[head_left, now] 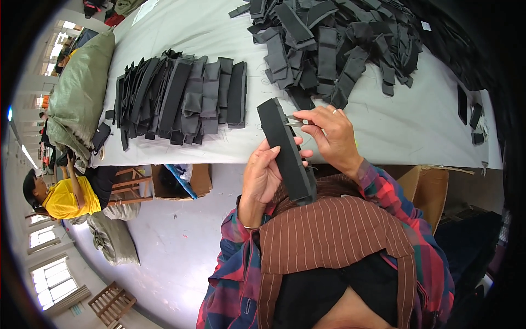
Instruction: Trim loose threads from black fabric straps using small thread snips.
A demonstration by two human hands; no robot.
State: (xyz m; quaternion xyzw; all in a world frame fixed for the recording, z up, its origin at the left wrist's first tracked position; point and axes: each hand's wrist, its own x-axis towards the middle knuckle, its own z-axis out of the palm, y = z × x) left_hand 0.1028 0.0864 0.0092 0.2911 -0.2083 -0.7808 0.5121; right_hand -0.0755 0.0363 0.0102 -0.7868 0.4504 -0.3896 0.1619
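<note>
A long black fabric strip [286, 151] is in my left hand [261, 174], tilted, just in front of the table edge. My left thumb lies across its face, with the fingers behind it. My right hand [333, 136] pinches small metal thread snips [294, 122], whose tips meet the strip's right edge near its upper end. Whether the blades touch a thread is too small to tell. Left of my hands, a row of overlapping dark strips [178, 101] lies on the white-covered table [230, 151]. Beyond my right hand spreads a loose heap of similar strips [323, 52].
At the table's left edge rests a large pale green sack [82, 90]. Below the table stand an open cardboard box [201, 180] and another carton [430, 189] at right. A person in a yellow shirt [71, 198] is at far left, near a stuffed sack [112, 238].
</note>
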